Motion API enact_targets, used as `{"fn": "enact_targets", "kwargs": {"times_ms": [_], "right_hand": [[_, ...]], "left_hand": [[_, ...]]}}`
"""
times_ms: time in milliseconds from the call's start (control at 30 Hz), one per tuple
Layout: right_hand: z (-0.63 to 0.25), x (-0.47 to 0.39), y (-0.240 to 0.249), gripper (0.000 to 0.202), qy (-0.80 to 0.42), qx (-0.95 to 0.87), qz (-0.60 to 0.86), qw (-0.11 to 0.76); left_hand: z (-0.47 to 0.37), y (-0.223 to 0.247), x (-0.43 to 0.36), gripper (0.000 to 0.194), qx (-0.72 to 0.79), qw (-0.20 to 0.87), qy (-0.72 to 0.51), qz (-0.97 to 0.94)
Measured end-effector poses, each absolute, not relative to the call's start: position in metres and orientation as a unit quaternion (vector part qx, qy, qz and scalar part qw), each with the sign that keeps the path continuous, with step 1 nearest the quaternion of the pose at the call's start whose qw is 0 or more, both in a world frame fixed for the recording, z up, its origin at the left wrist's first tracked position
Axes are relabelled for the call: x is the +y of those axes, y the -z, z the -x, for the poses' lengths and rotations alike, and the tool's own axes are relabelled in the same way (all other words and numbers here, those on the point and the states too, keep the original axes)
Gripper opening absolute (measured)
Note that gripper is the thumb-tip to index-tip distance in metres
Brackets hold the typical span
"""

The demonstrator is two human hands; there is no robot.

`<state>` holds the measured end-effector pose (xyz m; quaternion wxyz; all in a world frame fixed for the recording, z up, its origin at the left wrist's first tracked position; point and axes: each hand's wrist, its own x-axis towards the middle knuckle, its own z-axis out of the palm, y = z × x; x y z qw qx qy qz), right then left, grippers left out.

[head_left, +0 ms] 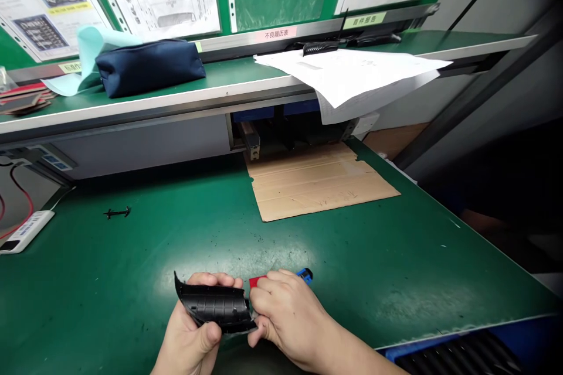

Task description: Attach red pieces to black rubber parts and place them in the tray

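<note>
A curved black plastic part with a ribbed, gridded surface and a pointed left tip is held in my left hand. The left thumb presses its near side, and the fingers wrap behind it. At the part's right end, my right hand is closed with thumb and forefinger together. A small greyish sliver shows by those fingertips, too little to name. Behind the right knuckles, a blue and black end of what looks like a utility knife and a red piece stick out; whether the hand grips them is hidden.
A small black plastic piece lies on the green table. A cardboard sheet is at the back. The shelf above bears a navy pouch and overhanging papers. A white power strip sits left; a blue tray with black parts, lower right.
</note>
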<state>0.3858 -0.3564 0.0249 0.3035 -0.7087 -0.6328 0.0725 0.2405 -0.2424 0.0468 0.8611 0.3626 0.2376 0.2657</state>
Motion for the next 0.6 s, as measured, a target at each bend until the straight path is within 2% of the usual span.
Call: {"fn": "enact_targets", "kwargs": {"times_ms": [100, 167, 367, 533, 600], "right_hand": [[-0.383, -0.355, -0.028, 0.065, -0.181, -0.605, 0.659, 0.408], [-0.377, -0.354, -0.032, 0.066, -0.192, -0.554, 0.659, 0.470], [-0.361, -0.350, -0.031, 0.068, -0.155, -0.503, 0.677, 0.514], [-0.376, -0.350, -0.037, 0.065, -0.434, -0.533, 0.511, 0.516], [-0.380, -0.350, -0.039, 0.067, -0.498, -0.496, 0.470, 0.533]], "left_hand": [[-0.241, -0.047, -0.241, 0.048, 0.226, 0.859, -0.277, -0.367], [-0.241, -0.048, -0.241, 0.048, 0.222, 0.858, -0.286, -0.365], [-0.239, -0.049, -0.242, 0.047, 0.219, 0.860, -0.292, -0.357], [-0.234, -0.037, -0.234, 0.051, 0.210, 0.864, -0.296, -0.350], [-0.229, -0.030, -0.225, 0.050, 0.211, 0.862, -0.311, -0.339]]}}
